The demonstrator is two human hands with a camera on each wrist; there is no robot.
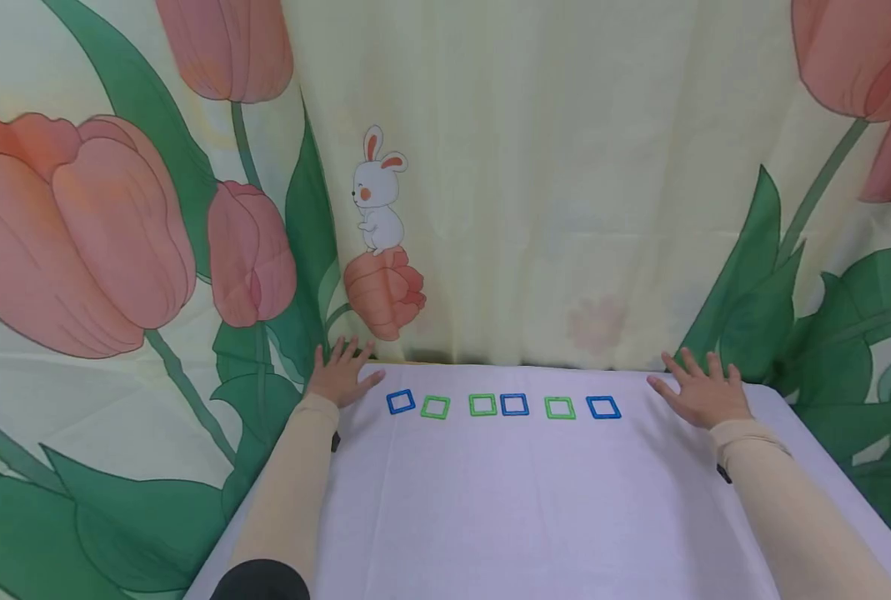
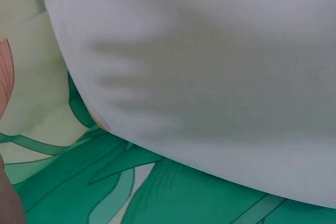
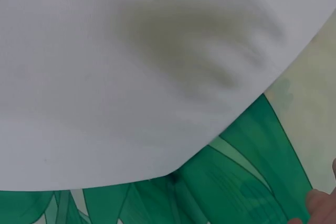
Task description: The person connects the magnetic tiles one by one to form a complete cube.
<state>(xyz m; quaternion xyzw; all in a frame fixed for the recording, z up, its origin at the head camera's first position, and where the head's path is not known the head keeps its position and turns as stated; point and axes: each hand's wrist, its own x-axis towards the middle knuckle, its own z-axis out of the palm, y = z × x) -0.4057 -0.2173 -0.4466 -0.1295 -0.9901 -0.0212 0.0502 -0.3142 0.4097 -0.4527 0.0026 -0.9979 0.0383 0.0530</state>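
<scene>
Six-piece counts aside, several thin square outlines lie in a row near the table's far edge. From the left come a blue square frame (image 1: 389,404), a green square frame (image 1: 436,397), another green one, a blue square frame (image 1: 515,413), a green square frame (image 1: 561,417) and a blue square frame (image 1: 606,417). My left hand (image 1: 337,377), fingers spread, hovers left of the row and holds nothing. Beyond the row's right end my right hand (image 1: 703,395) is spread too, also holding nothing. Each wrist view catches a blue corner and a hand's shadow.
A white cloth (image 1: 490,500) covers the table. Behind and beside it hangs a curtain (image 1: 535,208) printed with tulips and a rabbit. A dark rounded object (image 1: 261,581) shows at the bottom edge, by the left sleeve.
</scene>
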